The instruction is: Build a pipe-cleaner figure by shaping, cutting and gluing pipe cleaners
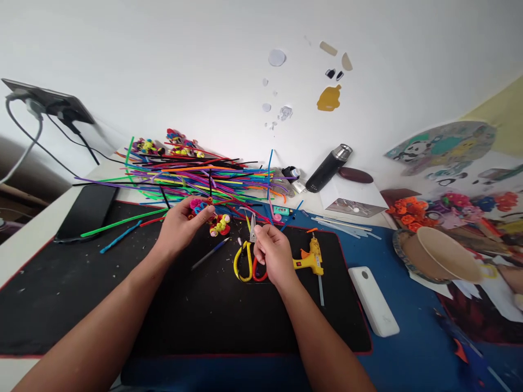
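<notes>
My left hand (pixel 182 222) is closed around a small figure of twisted pipe cleaners (pixel 199 206), pink and blue at the top. A yellow and red part with pale round ends hangs out to the right of the fingers. My right hand (pixel 273 251) has its fingers closed at the pivot of a pair of scissors (pixel 242 267), with one yellow and one red handle loop. The blades point away from me; my fingers hide part of the red loop. Between the hands, a pen (pixel 210 253) lies slanted on the black mat (pixel 204 321).
A heap of coloured pipe cleaners (pixel 196 182) lies along the wall. A yellow glue gun (pixel 311 258) and white power bank (pixel 373 301) are to the right. A black flask (pixel 329 167) leans on a white box (pixel 351 200). A phone (pixel 86 212) lies left; a bowl (pixel 443 256) stands far right.
</notes>
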`<state>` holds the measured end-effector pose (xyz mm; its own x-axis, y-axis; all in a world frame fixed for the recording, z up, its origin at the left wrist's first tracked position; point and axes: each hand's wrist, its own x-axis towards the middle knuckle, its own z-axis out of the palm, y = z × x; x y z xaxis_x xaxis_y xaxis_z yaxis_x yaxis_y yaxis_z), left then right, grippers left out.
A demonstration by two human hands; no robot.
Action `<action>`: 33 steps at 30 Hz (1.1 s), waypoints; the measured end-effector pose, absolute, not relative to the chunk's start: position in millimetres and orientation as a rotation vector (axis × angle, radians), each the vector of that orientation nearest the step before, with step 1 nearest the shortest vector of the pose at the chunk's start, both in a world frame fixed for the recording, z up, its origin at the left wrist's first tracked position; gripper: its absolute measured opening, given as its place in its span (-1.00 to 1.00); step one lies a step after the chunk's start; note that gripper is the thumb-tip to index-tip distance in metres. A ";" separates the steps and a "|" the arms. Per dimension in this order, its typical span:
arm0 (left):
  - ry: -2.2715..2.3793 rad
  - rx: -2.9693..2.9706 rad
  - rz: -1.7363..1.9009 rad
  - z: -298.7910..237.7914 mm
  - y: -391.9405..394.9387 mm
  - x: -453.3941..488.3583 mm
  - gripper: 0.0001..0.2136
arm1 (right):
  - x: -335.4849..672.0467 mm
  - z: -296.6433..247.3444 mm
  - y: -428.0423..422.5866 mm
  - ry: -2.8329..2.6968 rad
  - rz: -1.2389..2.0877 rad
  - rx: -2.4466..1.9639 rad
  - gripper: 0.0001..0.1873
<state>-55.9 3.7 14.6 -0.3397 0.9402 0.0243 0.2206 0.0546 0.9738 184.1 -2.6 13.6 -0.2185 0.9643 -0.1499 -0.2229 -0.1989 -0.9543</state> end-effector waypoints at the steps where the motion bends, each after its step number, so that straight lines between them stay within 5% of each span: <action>1: 1.645 1.195 1.324 13.3 3.2 -56.5 -0.46 | 190.7 15.2 -3.2 -1.118 1.585 -1.060 -0.45; 10: 1.594 1.357 1.236 14.5 -4.6 -50.3 -0.44 | 237.6 28.0 -13.6 -1.532 1.406 -1.346 -0.60; 16: 1.563 1.369 1.203 15.3 -5.9 -47.6 -0.42 | 225.1 28.8 -15.5 -2.100 1.073 -1.477 -0.87; 33: 1.534 1.375 1.212 22.5 -10.1 -42.4 -0.51 | 190.6 40.8 -5.0 -2.737 0.545 -1.609 -0.80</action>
<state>-42.4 -10.1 22.5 -0.1577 0.9852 0.0666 0.2930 -0.0177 0.9559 190.6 -5.0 40.8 -0.4988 0.8339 -0.2363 0.8608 0.4447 -0.2475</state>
